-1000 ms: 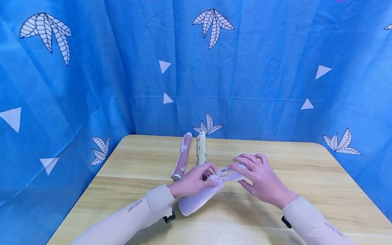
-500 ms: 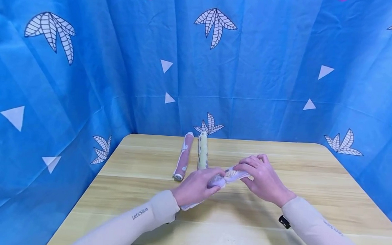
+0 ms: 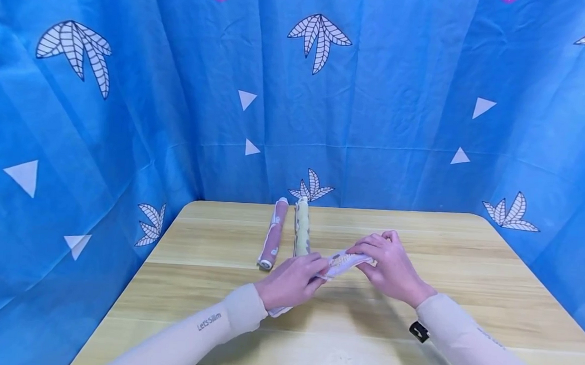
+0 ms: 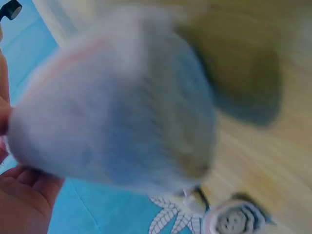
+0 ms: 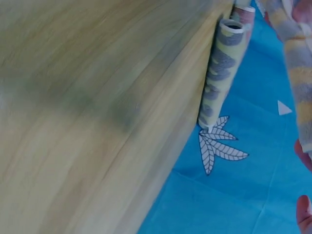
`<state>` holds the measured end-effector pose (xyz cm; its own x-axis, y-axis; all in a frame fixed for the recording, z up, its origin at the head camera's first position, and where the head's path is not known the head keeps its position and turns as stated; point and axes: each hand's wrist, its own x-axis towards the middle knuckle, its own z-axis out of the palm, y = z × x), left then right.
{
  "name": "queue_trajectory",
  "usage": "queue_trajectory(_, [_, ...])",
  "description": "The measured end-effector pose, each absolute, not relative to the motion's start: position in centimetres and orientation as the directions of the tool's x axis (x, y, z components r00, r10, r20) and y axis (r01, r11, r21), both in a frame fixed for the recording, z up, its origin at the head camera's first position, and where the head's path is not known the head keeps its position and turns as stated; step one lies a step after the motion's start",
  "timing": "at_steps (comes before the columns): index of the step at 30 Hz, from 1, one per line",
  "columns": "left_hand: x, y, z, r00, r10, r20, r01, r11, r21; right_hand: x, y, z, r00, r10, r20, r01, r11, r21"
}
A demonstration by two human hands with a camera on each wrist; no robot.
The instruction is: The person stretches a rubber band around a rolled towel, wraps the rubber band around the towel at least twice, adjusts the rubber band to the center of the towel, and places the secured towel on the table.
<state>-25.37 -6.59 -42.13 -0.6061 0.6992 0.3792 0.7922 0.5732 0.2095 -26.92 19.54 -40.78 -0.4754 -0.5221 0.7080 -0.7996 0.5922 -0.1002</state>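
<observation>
A pale towel (image 3: 341, 263) is stretched between both hands, above the table. My left hand (image 3: 291, 280) grips its near part, and a pale flap pokes out below that hand. The far end is pinched between thumb and fingers of my right hand (image 3: 393, 269). Up close in the left wrist view the towel (image 4: 112, 112) looks bulky and blurred, with fingers at its left edge. Yellow and grey stripes show on the towel (image 5: 298, 73) in the right wrist view. The part inside my left palm is hidden.
Two rolled towels, one pink (image 3: 274, 234) and one yellow-green (image 3: 302, 225), lie side by side behind my left hand on the wooden table (image 3: 205, 294). A blue patterned curtain (image 3: 398, 99) encloses the table's back and sides.
My left hand has turned over the towel and closed round it, covering the bunched part that showed earlier. My right hand stays at the far end; the rolled towels have not moved.
</observation>
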Motion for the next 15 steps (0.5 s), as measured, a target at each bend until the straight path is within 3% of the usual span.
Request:
queue_trajectory(4, [-25.55,-7.40,-42.20,-0.614,0.691,0.382,0.785,0.588,0.195,-27.07,19.78,-40.79,-0.553,-0.474,0.686,-0.778,0.587,-0.222])
queue_trajectory(10, [-25.93,-7.49,-42.46,-0.732,0.613,0.296,0.680,0.637,0.362,-26.77,19.66,-40.61,-0.685,-0.441,0.579,-0.708,0.591,-0.387])
queue_trajectory(12, [-26.01,-7.38,-42.34,-0.764,0.591,0.259,0.638,0.631,0.441,-26.67,19.64,-40.62,-0.696,-0.453,0.557,-0.700,0.602,-0.384])
queue_trajectory(15, [-26.16,-7.42,-42.05,-0.804,0.560,0.198,0.556,0.593,0.582,-26.49,19.90,-40.58,-0.652,-0.488,0.580,-0.728,0.617,-0.299])
